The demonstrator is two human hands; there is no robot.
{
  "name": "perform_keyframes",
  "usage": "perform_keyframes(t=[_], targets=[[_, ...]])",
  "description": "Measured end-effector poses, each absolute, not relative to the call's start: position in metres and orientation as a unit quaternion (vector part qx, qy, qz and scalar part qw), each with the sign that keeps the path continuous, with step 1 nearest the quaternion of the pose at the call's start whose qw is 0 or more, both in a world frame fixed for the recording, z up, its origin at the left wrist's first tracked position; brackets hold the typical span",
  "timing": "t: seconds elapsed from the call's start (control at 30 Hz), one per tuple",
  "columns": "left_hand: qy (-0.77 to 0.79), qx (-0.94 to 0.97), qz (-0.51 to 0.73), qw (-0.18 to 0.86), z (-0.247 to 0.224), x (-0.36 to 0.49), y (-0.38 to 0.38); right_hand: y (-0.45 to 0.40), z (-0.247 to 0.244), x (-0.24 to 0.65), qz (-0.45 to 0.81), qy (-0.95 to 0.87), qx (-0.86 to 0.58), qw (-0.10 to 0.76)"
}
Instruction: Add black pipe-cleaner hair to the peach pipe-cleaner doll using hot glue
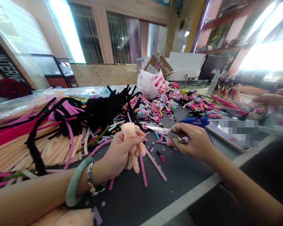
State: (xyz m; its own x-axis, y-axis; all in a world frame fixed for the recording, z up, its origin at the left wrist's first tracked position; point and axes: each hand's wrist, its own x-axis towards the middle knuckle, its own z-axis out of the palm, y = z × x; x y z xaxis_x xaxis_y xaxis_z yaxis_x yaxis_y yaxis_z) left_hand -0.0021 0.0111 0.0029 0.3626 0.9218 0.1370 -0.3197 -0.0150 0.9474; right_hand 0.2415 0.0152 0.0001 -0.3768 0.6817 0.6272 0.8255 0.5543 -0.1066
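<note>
The doll (129,130) is a small, pale peach figure with a fuzzy, ridged surface, a round head, a narrow body and stubby limbs; no face marks are discernible. It is upright, above the near part of the grey table (179,179). The left hand (118,150) is clamped on its middle, thumb across the front; the head protrudes above the grip, the legs hang below. The right hand (194,139) is closed around the handles of the scissors (163,130), whose blades point left, near the doll's upper right side. Contact between blades and doll cannot be determined.
</note>
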Motion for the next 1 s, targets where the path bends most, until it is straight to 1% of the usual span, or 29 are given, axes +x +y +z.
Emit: perform_keyframes(t=[0.2, 0.57, 0.77, 1.0], targets=[[0.291, 0.516, 0.488, 0.641, 0.002, -0.003, 0.010, 0.011, 0.005, 0.237, -0.067, -0.844, -0.436, 0.305], [0.309, 0.528, 0.481, 0.629, 0.002, -0.004, 0.009, 0.006, 0.010, 0.232, -0.054, -0.834, -0.455, 0.306], [0.282, 0.554, 0.471, 0.626, -0.001, -0.006, 0.009, 0.003, 0.011, 0.229, -0.050, -0.840, -0.444, 0.309], [0.270, 0.571, 0.460, 0.624, -0.004, -0.009, 0.008, -0.003, 0.030, 0.243, -0.048, -0.853, -0.433, 0.287]])
